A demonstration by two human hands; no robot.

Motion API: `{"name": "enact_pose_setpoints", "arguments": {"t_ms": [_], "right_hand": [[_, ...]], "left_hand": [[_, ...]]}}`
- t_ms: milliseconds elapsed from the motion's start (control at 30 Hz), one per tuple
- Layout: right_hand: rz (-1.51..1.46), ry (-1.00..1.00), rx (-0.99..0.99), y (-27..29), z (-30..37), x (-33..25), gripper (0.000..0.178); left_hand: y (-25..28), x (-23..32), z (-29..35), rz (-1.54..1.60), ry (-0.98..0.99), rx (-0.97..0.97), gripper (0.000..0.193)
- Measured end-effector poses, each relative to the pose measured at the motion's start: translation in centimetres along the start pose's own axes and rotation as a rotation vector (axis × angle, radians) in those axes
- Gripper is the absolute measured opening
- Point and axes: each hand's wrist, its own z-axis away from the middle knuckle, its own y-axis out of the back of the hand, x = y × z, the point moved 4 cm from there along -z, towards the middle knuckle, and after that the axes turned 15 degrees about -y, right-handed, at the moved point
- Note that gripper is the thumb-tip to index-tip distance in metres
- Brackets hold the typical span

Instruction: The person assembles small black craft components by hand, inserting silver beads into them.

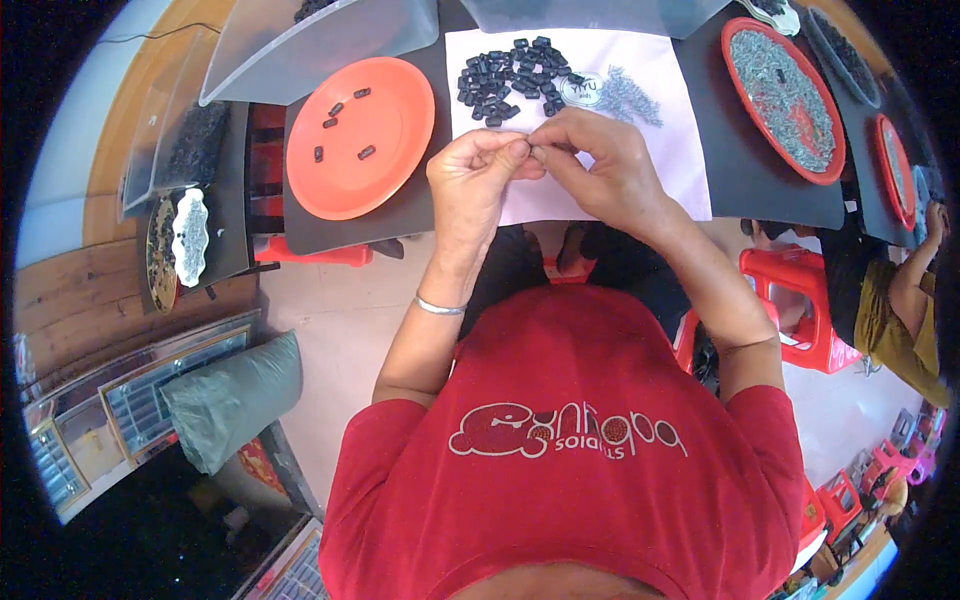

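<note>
My left hand (478,172) and my right hand (600,160) meet fingertip to fingertip above the near part of a pale pink sheet (665,170). Both are closed in a pinch; whatever lies between the fingertips is too small and hidden to make out. Just beyond them on the sheet is a loose heap of small black plastic pieces (490,85). To its right lies a small pile of thin silvery metal pins or screws (628,97). A red-orange plate (350,185) left of my hands carries several of the black pieces, spread apart.
At the right, a red tray (835,160) is heaped with silvery metal pieces. Translucent plastic bins (330,45) stand along the table's far side. A white scalloped dish (190,238) sits at the left. Red plastic stools (790,290) stand on the floor; another person's arm (915,275) shows far right.
</note>
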Motion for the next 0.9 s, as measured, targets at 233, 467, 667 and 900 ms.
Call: {"name": "enact_pose_setpoints", "arguments": {"t_ms": [233,467,667,900], "right_hand": [[0.045,0.013,0.041,-0.2,-0.2,-0.4,0.007],[0.1,-0.008,0.049,-0.8,-0.5,0.1,0.006],[0.169,0.083,0.063,-0.7,-0.4,0.0,0.005],[-0.079,-0.24,-0.188,1.1,-0.6,1.5,0.008]], "left_hand": [[0.1,0.0,0.0,-0.006,-0.034,0.014,0.006],[0.2,-0.1,0.2,-0.103,-0.047,0.017,0.003],[0.2,-0.4,0.0,-0.06,-0.042,0.009,0.002],[0.0,-0.4,0.2,-0.07,0.07,-0.116,0.006]]}}
